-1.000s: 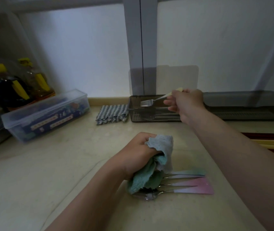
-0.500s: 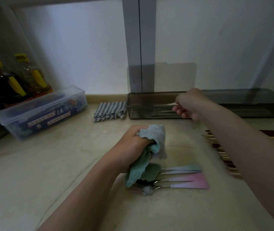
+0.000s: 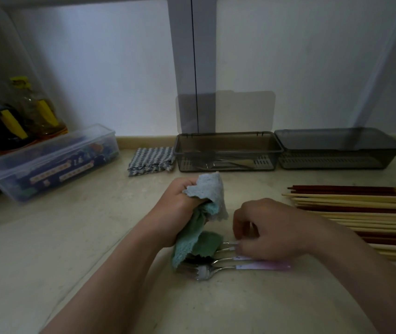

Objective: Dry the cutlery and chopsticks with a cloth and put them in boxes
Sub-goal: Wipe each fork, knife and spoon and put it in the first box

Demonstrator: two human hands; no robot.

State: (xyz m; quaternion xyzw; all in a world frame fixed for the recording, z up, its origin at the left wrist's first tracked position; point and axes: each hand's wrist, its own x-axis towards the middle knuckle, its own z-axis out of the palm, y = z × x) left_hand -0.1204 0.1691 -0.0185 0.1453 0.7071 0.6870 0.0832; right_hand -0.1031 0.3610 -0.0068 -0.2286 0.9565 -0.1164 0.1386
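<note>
We are looking down at a pale stone counter [image 3: 47,249] on which both hands are working. Beyond the hands, two smoky grey boxes are standing side by side against the wall: the open-lidded box [image 3: 225,153], with cutlery lying inside, and the second box [image 3: 336,150] to its right. To the right of the right hand, a broad row of chopsticks [image 3: 360,213] is lying flat, pale and dark red ones mixed. Well to the left of the left hand, a clear lidded tub [image 3: 52,162] is sitting. The left hand [image 3: 180,208] is bunching a blue-green cloth [image 3: 204,213] in a tight fist, its tail hanging onto the counter. The right hand [image 3: 271,227] is reaching palm down, fingers curled onto the pastel handles of the forks [image 3: 216,268]; we cannot tell whether it is gripping one. The forks are lying just below both hands, their heads partly under the cloth.
</note>
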